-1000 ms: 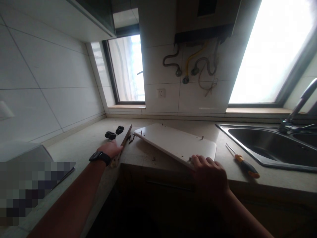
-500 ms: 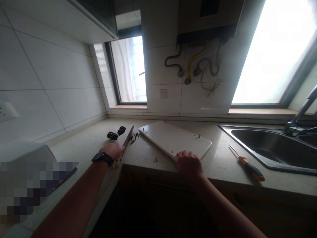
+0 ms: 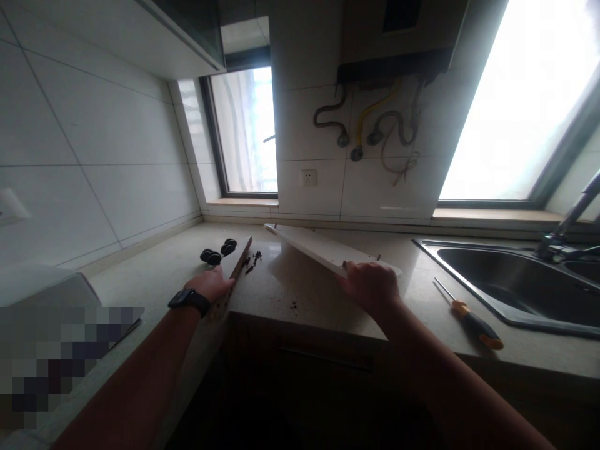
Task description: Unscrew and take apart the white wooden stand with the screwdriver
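Note:
My right hand (image 3: 372,284) grips the near edge of a white board (image 3: 314,245) with rounded corners and small pegs standing from its face. The board is raised off the counter and tilted. On the left, my left hand (image 3: 213,284), with a black watch at the wrist, is closed on a narrower white panel (image 3: 237,257) with a brown edge. Black caster wheels (image 3: 210,256) lie just beyond that hand. Several dark screws and small dowels (image 3: 253,264) are scattered right of the panel.
A screwdriver (image 3: 473,322) with an orange and black handle lies by the steel sink (image 3: 434,250) at the right. Dark crumbs (image 3: 294,305) dot the counter (image 3: 309,312) near its front edge. A sheet or booklet (image 3: 112,322), partly blurred out, lies at the far left.
My right hand has lifted the white board off the counter and tipped it, moving slightly up and right. My left hand and the panel have stayed nearly in place.

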`<action>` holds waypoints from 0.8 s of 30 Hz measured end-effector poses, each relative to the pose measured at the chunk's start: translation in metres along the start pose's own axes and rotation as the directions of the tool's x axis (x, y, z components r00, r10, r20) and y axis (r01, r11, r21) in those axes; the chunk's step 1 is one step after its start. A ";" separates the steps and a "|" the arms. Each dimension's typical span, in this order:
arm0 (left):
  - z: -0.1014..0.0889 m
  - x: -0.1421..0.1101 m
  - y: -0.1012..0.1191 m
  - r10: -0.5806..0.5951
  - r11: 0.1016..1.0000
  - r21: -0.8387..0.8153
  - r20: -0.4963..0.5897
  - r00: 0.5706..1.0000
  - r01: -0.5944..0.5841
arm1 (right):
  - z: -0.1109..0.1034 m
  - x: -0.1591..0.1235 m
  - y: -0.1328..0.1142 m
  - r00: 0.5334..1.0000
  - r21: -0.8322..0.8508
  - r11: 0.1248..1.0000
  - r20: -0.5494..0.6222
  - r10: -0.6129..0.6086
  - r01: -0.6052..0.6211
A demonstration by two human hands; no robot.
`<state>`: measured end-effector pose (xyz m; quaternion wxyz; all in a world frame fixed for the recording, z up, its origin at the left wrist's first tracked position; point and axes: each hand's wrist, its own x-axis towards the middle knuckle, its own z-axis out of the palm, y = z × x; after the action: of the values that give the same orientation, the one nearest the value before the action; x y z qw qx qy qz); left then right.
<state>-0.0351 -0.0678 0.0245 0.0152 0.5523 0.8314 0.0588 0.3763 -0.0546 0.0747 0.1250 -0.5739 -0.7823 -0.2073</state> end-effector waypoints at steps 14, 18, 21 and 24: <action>0.001 0.007 -0.007 0.009 0.999 -0.050 0.036 0.999 -0.007 | -0.072 0.127 0.033 0.975 0.194 0.961 -0.064 0.214 -0.198; 0.003 0.010 -0.010 0.021 0.998 -0.053 0.040 0.999 -0.019 | -0.070 0.145 0.055 0.975 0.238 0.951 -0.053 0.217 -0.198; 0.003 0.011 -0.011 0.020 0.998 -0.057 0.053 0.998 -0.017 | -0.071 0.157 0.069 0.970 0.252 0.943 -0.045 0.237 -0.219; 0.004 0.010 -0.011 0.003 0.998 -0.059 0.059 0.998 0.000 | -0.074 0.159 0.075 0.963 0.276 0.928 -0.026 0.268 -0.251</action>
<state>-0.0487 -0.0627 0.0202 0.0558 0.5537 0.8281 0.0670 0.3946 0.0646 0.2227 0.2530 -0.6429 -0.7162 -0.0983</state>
